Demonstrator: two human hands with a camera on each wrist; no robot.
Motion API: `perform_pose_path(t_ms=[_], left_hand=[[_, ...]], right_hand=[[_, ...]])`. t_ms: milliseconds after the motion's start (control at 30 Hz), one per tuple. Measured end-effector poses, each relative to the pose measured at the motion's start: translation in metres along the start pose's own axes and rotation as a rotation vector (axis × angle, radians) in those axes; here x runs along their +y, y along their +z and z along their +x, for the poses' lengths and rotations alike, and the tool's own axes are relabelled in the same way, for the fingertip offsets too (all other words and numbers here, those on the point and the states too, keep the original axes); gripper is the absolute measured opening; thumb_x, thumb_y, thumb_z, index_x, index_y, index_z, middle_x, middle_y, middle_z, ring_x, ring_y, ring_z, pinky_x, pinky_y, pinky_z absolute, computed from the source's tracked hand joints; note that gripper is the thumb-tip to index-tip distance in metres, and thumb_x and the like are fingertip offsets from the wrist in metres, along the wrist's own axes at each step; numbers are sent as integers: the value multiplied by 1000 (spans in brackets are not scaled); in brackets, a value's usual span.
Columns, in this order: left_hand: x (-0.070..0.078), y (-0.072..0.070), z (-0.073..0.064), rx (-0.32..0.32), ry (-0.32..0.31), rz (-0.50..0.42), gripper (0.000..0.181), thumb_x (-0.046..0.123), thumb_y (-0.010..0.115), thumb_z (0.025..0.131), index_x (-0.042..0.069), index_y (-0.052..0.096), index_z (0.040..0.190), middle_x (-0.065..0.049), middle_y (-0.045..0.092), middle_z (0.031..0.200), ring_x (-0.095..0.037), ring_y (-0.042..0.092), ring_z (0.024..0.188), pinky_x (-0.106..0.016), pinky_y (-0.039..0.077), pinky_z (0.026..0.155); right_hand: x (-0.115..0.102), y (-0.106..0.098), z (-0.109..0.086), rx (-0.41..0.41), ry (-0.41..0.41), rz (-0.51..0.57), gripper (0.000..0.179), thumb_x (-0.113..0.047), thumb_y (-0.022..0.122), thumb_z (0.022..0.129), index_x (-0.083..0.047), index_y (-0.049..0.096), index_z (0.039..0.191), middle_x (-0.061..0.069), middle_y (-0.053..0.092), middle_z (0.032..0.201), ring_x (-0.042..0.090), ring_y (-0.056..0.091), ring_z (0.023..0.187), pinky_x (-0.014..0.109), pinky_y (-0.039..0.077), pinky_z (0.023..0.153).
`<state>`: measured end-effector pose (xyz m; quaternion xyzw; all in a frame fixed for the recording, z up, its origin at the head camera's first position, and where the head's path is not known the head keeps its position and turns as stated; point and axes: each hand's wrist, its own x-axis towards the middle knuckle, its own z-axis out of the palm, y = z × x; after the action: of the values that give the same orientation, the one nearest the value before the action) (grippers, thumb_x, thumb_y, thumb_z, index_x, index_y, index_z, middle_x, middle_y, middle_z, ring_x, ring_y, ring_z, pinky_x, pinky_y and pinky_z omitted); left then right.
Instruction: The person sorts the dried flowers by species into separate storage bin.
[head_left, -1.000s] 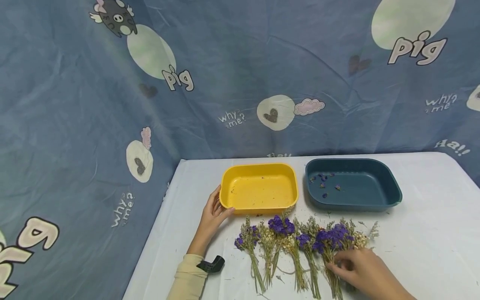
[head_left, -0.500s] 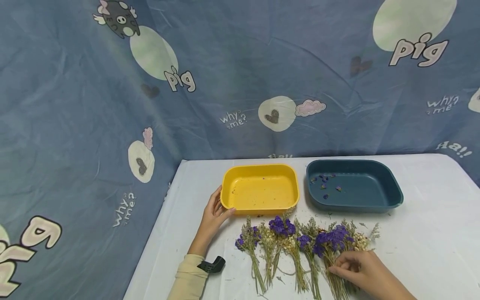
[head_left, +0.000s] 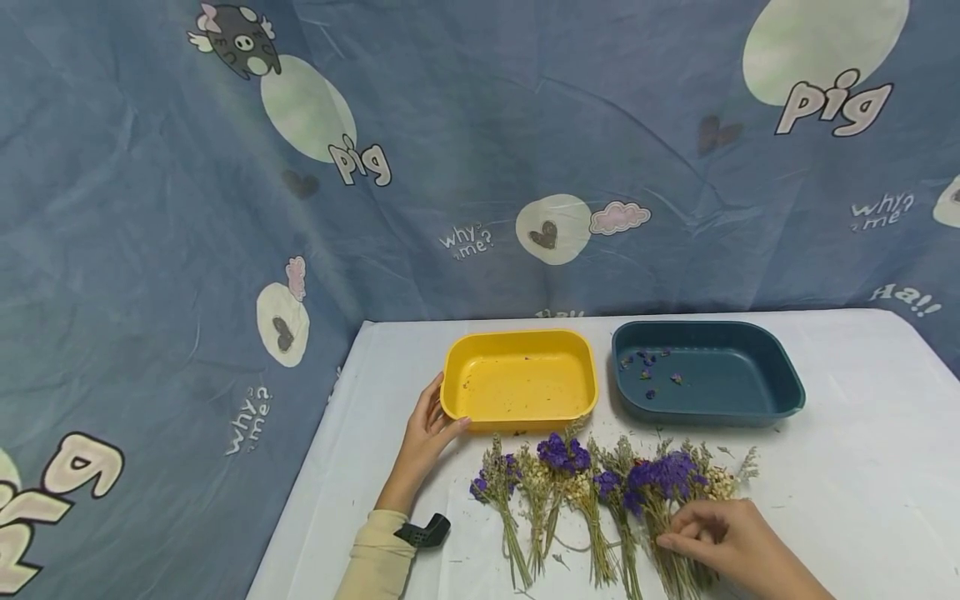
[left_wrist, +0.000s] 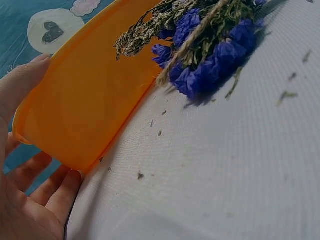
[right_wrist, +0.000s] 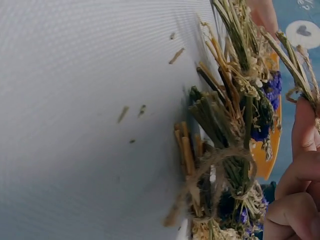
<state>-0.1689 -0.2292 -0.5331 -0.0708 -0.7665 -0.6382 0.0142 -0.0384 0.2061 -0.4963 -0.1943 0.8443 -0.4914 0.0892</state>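
My left hand holds the near left corner of a yellow plastic basin, thumb along the rim and fingers against the outer side. In the left wrist view the thumb and fingertips touch the basin. My right hand pinches the stems of a dried flower bunch with purple blooms, rightmost in the row. In the right wrist view, that bunch's stems rise above the curled fingers; its flower end is hidden there. Several other twine-tied dried bunches lie side by side in front of the basin.
A dark blue basin stands right of the yellow one, with several small purple flower bits inside. Bits of dried plant are scattered on the white tabletop. A blue printed cloth hangs behind and to the left.
My right hand has shifted slightly to the right with the stems pinched, and the purple flower heads have tilted a little. The left hand stays at the yellow basin.
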Motion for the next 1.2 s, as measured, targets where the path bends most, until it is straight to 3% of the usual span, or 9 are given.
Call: perform_pose_path(t_ms=[267,433,633,833,967,1200], left_hand=[[-1,1,0,2,4,-3,87,15,79,92,33,30,162,-4,39,165,-26,43,150,-20,43,117],[-1,1,0,2,4,-3,87,13,79,92,33,31,162,-5,39,164,-27,44,150,-21,44,117],[-2,1,0,-1,8,0,88,11,79,92,30,30,162,-7,38,165,-29,42,151,-23,43,118],[-1,0,0,0,8,-5,88,12,79,92,32,30,162,-6,39,164,-29,43,150,-22,44,118],[0,0,-1,2,9,-5,88,13,80,92,32,31,162,-6,39,164,-28,43,150,-22,44,118],[-2,1,-1,12,0,15,88,14,80,91,33,31,162,-6,40,164,-28,44,149,-23,45,117]], right_hand=[[-6,1,4,94,-50,-19,4,-14,80,90,-18,78,90,-13,72,72,2,60,56,22,52,48],[-10,-1,9,103,-94,5,6,-11,79,90,-17,78,92,-10,74,74,5,64,58,23,54,49],[-19,-3,19,110,-60,-35,3,-17,80,91,-14,79,91,-12,75,75,2,64,59,23,55,48],[-25,-1,31,148,-123,-66,7,-18,82,89,-12,78,89,-12,73,72,1,61,52,22,53,42],[-29,-3,39,117,-115,-52,5,-20,81,90,-15,79,91,-14,72,73,1,59,52,23,53,43],[-36,-7,58,37,-80,-9,14,-23,78,93,-9,79,97,-9,74,75,4,60,51,26,55,45]])
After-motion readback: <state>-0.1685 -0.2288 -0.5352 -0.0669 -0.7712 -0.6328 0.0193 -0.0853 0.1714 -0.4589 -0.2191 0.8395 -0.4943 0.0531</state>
